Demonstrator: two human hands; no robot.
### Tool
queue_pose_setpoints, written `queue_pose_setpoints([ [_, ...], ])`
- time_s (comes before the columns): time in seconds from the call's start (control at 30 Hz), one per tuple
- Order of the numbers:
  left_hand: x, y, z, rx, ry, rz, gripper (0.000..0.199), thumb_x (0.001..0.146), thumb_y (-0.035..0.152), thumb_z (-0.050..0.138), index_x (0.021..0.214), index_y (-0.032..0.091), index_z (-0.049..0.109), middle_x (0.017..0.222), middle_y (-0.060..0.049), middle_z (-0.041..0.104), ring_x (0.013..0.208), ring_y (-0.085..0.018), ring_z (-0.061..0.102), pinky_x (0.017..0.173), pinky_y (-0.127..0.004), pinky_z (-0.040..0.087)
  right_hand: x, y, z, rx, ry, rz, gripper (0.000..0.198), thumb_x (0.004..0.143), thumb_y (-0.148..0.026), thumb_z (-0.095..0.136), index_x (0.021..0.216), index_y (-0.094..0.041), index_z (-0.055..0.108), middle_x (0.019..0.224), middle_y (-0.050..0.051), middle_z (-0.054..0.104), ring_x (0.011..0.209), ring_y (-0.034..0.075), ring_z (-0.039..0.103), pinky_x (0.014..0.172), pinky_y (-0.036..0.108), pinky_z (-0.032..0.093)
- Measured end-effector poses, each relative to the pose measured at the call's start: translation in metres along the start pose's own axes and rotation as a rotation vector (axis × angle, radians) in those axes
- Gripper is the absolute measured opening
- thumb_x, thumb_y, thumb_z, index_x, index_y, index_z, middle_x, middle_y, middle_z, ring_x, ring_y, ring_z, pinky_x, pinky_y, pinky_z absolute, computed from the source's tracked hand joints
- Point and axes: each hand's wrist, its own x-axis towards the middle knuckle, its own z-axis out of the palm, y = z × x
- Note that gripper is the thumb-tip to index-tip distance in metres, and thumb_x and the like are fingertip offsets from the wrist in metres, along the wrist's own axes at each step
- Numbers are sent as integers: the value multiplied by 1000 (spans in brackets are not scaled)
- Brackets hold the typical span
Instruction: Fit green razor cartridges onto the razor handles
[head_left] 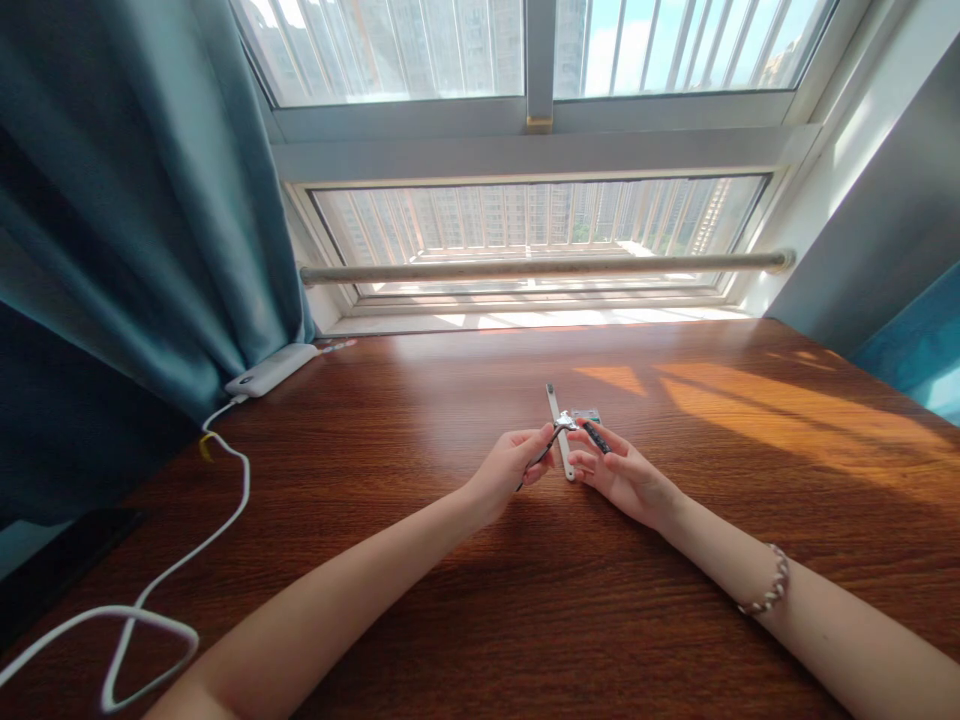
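My left hand [517,468] pinches the thin dark handle of a small tool with a shiny silver head [565,421]. Close on its right, my right hand [616,478] has thumb and fingers bent around a short black piece [596,437] with light marks. I cannot tell whether this piece is joined to the silver head. Under and between the hands, a slim white stick [565,462] lies on the table, with a dark tip at its far end and a small hole at the near end. Just behind the fingers lies a small clear packet or case [586,414], partly hidden.
A brown wooden table [420,610] stands against the window. On its left lie a white power strip [271,371] and a looping white cable [245,480], beside a blue curtain [150,200]. A pale rail [540,268] crosses the window. Sunlight patches fall at right.
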Motion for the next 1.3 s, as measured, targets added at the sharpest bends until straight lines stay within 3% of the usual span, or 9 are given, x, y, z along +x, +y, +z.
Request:
queue_pose_setpoints([
  [0.2,2,1,-2,-28,50,58,36,73,51,49,74,15,52,48,6,36,40,-3,25,40,-19,17,0,-1,2,-33,10,-6,44,62,-30,70,104,-31,59,104,2,56,79,13,54,73,31,40],
  [0.3,2,3,-4,-77,127,129,31,71,46,55,81,17,51,55,6,40,43,-3,28,40,-16,17,3,-2,2,-210,81,-27,40,64,-31,68,103,-26,60,96,3,58,73,12,53,68,29,39],
  [0.47,4,3,-7,-186,227,205,29,75,45,51,79,17,50,54,6,39,41,-2,30,38,-15,20,5,-7,-2,-1082,337,-118,41,59,-46,67,89,-19,64,57,-3,51,53,10,44,52,24,32],
  [0.57,7,0,-10,-248,239,181,30,76,47,48,79,17,51,53,5,41,39,-3,33,38,-16,23,0,-10,0,-1587,390,-135,39,60,-54,62,82,-22,64,59,-2,54,56,13,49,51,24,31],
  [0.67,8,-3,-12,-304,225,142,29,77,46,46,79,17,50,53,5,43,38,-3,35,38,-17,25,-5,-11,5,-1850,447,-56,34,64,-54,57,82,-25,63,71,0,60,65,16,55,53,24,31],
  [0.9,9,-7,-15,-397,158,59,28,80,43,42,77,16,49,52,6,42,33,-2,26,37,-17,24,-8,-8,8,-2018,478,88,23,74,-42,50,88,-26,59,77,2,58,64,16,56,47,24,26],
  [1.03,9,-8,-15,-396,173,17,27,80,42,41,76,16,48,51,6,42,32,-2,26,37,-17,24,-9,-6,7,-2014,459,89,22,75,-38,50,89,-24,58,77,1,55,62,15,54,46,24,27],
  [1.2,9,-20,-9,-421,174,-17,28,79,44,42,76,16,48,48,6,41,32,-3,26,36,-17,23,-12,6,16,-2001,308,-281,36,80,-31,47,115,-24,51,90,6,56,80,19,50,68,30,38],
  [1.3,8,-28,-4,-423,153,-64,29,78,45,42,76,16,47,47,6,41,32,-3,27,37,-17,23,-12,14,22,-2046,175,-411,31,81,-31,47,110,-24,55,95,9,56,89,23,44,79,35,36],
])
